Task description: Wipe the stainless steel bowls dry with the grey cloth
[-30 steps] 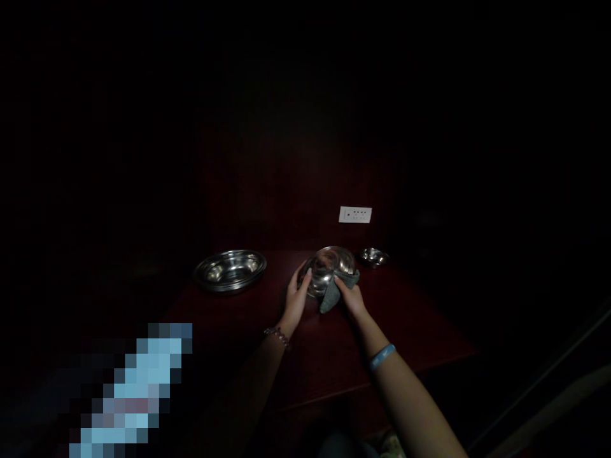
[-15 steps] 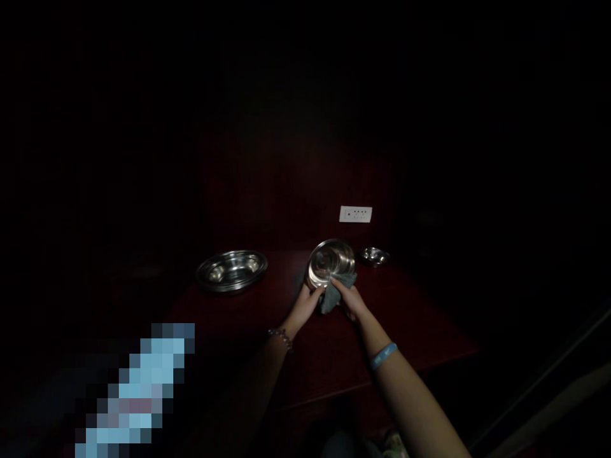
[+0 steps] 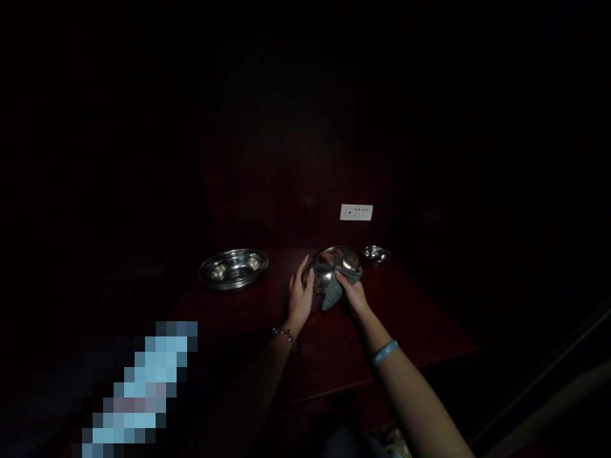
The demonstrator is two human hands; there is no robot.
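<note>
A shiny steel bowl (image 3: 330,263) is tilted toward me over the dark red table (image 3: 410,331). My left hand (image 3: 300,294) cups its left rim, fingers curved round the edge. My right hand (image 3: 352,296) presses a grey cloth (image 3: 337,285) against the bowl's near right side, thumb and fingers pinched on the cloth. A bead bracelet is on my left wrist and a blue band on my right.
A wide steel basin (image 3: 233,269) sits on the table to the left. A small steel bowl (image 3: 375,254) stands behind on the right. A white socket plate (image 3: 356,212) is on the back wall. The surroundings are very dark.
The bowl has tipped down from a steeper, more upright tilt. My left hand has shifted from under the rim to its left side, and the cloth has moved along the rim.
</note>
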